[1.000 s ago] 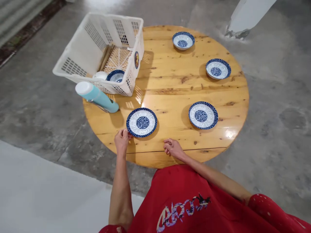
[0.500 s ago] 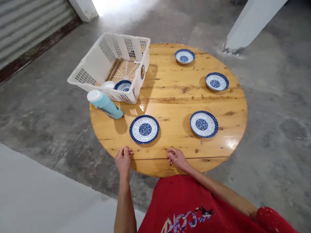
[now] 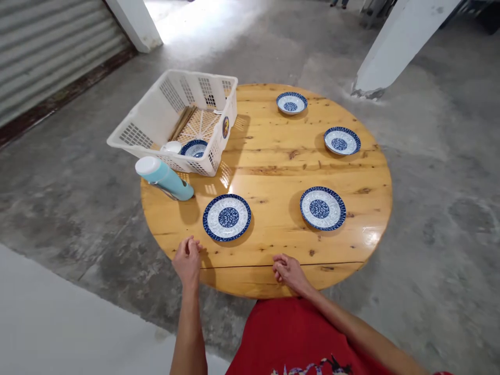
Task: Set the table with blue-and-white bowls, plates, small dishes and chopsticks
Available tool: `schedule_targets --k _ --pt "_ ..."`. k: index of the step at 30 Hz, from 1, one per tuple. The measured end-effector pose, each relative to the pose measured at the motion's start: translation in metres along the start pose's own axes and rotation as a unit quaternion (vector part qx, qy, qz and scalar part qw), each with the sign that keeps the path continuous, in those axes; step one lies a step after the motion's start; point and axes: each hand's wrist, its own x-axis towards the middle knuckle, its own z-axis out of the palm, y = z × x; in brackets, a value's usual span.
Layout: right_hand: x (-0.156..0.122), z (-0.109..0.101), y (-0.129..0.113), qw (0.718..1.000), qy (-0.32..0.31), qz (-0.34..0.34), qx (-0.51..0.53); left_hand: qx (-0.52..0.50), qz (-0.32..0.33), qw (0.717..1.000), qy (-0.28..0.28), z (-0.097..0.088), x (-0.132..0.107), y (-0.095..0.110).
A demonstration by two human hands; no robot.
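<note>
My left hand [image 3: 188, 259] hovers at the near left edge of the table, its fingers curled together with nothing in them. The nearest thing to it is a blue-and-white patterned plate [image 3: 227, 217], just beyond and to its right, not touched. Over the table's near edge, my right hand [image 3: 290, 272] is loosely curled and holds nothing visible. A second patterned plate [image 3: 323, 209] lies ahead of it to the right. Farther off stand two similar dishes, one at the right [image 3: 342, 141] and one at the back [image 3: 291, 103].
A white plastic basket [image 3: 124, 124] sits at the table's left back, with wooden sticks [image 3: 182, 123], a white cup [image 3: 171, 147] and a patterned bowl [image 3: 194, 148] inside. Before it stands a light-blue bottle [image 3: 172, 182]. The round wooden table [image 3: 269, 169] has a dark seam near me.
The camera has tilted up, so everything appears lower. My hands have moved slightly apart, the left one leftward and the right one to the right and closer to my body. The dishes stay put.
</note>
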Motion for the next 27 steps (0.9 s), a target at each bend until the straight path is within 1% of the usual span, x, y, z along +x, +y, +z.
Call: schedule_targets --k 2,4,7,9,12,14,16,18,20,23,25,27 --pt "0.001 -0.006 -0.004 1.000 0.008 -0.008 0.004 -0.001 0.033 0.999 0.007 -0.001 0.010 0.019" --pt "0.002 -0.011 -0.010 1.000 0.017 -0.018 0.006 -0.014 0.061 0.998 0.015 0.002 0.017 0.041" --pt "-0.001 -0.020 -0.017 0.999 0.038 -0.028 0.011 -0.028 0.100 0.995 0.002 0.016 0.019 0.066" --pt "-0.005 -0.031 -0.018 0.998 0.055 -0.027 0.019 -0.030 0.114 0.993 -0.019 0.029 0.013 0.073" --pt "-0.017 -0.052 -0.014 0.994 0.105 -0.012 0.041 -0.042 0.104 0.992 -0.059 0.047 0.000 0.072" --pt "-0.029 -0.069 -0.007 0.987 0.151 0.002 0.061 -0.051 0.092 0.991 -0.080 0.053 -0.007 0.066" --pt "-0.043 -0.084 0.000 0.978 0.194 0.014 0.075 -0.049 0.084 0.991 -0.088 0.054 -0.012 0.059" --pt "-0.060 -0.095 0.006 0.970 0.228 0.025 0.078 -0.042 0.078 0.993 -0.081 0.051 -0.014 0.054" --pt "-0.077 -0.100 0.008 0.963 0.257 0.032 0.073 -0.038 0.073 0.995 -0.063 0.047 -0.014 0.049" --pt "-0.094 -0.097 0.007 0.956 0.282 0.038 0.064 -0.038 0.072 0.996 -0.026 0.044 -0.014 0.045" --pt "-0.098 -0.093 0.005 0.957 0.280 0.046 0.061 -0.040 0.068 0.997 -0.015 0.045 -0.019 0.044" --pt "-0.099 -0.090 0.005 0.962 0.264 0.049 0.055 -0.037 0.061 0.997 -0.016 0.044 -0.030 0.045"
